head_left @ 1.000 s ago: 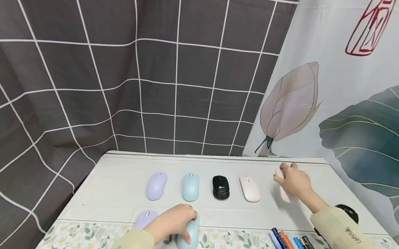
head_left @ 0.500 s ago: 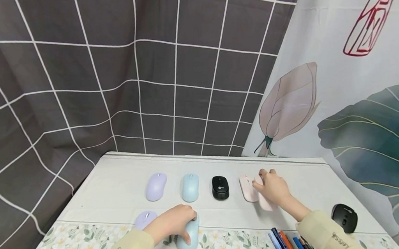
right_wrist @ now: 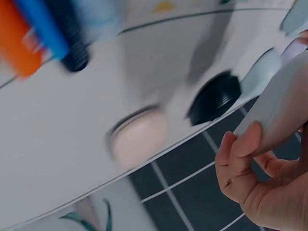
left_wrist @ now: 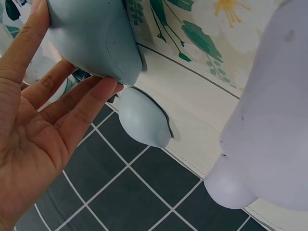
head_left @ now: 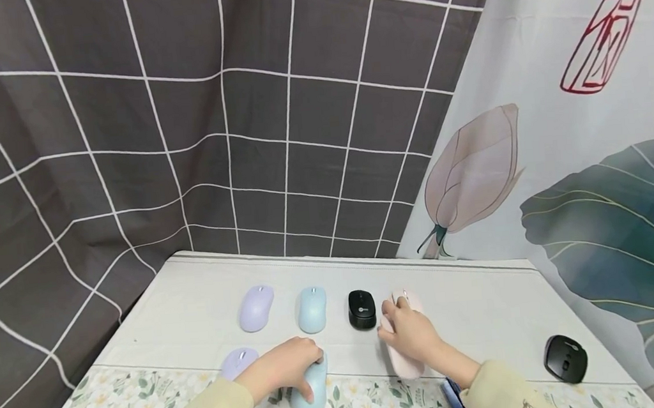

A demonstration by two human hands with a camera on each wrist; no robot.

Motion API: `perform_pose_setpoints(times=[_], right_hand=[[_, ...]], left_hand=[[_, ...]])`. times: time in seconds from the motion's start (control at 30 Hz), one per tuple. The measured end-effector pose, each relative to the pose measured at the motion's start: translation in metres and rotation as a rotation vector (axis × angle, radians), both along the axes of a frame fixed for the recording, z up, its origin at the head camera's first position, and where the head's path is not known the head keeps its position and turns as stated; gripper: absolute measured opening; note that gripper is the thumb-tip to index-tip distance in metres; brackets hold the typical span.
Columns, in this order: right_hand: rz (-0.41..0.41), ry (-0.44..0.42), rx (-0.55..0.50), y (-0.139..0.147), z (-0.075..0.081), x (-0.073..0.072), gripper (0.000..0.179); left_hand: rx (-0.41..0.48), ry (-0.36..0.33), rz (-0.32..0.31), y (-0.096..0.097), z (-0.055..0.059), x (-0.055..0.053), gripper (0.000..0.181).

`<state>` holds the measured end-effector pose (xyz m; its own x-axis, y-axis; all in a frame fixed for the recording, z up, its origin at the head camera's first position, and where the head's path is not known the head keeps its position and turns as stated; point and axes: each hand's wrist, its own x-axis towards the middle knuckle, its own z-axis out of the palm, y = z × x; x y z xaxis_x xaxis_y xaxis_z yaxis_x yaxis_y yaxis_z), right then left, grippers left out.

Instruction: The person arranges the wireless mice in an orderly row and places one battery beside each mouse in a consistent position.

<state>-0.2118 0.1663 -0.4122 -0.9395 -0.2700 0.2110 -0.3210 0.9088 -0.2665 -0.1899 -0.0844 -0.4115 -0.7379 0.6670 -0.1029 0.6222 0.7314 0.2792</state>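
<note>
Curtain (head_left: 124, 117) in dark grey with white grid lines is hanging along the left and back of a white table (head_left: 485, 307), whose near edge a floral cloth (head_left: 124, 406) is covering. On that side a near purple mouse (head_left: 238, 363) is lying partly behind the left wrist, and a rear purple mouse (head_left: 256, 309) is sitting farther back. Beside them, the left hand (head_left: 276, 365) is grasping a near blue mouse (head_left: 313, 391) over the cloth, thumb along one side and fingertips along the other. A rear blue mouse (head_left: 312, 309) is resting behind it, and a middle black mouse (head_left: 361, 309) is occupying the next place in the row. Just right of that, the right hand (head_left: 412, 335) is pinching a held pink mouse (head_left: 406, 365) between thumb and fingers, partly covering a rear pink mouse (head_left: 416, 300) behind it. Pens (head_left: 451, 394) are showing beside the right sleeve (head_left: 491, 391), which is hiding part of them. Toward the right edge, a far black mouse (head_left: 566, 359) is lying alone, and a white curtain (head_left: 540, 53) with a flower print is hanging beyond.
</note>
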Motion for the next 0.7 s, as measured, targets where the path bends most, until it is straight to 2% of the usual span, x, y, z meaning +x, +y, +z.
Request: perform_pose_setpoints(times=[0.2, 0.47, 0.7], right_hand=[[0.061, 0.05, 0.047, -0.02, -0.007, 0.01, 0.04], [0.082, -0.011, 0.089, -0.043, -0.021, 0.015, 0.053], [0.085, -0.046, 0.161, -0.053, -0.029, 0.015, 0.053]], left_hand=[[-0.005, 0.011, 0.007, 0.0, -0.003, -0.001, 0.057], [0.001, -0.003, 0.007, -0.002, -0.002, 0.0, 0.057], [-0.009, 0.005, 0.009, 0.0, -0.003, 0.0, 0.057]])
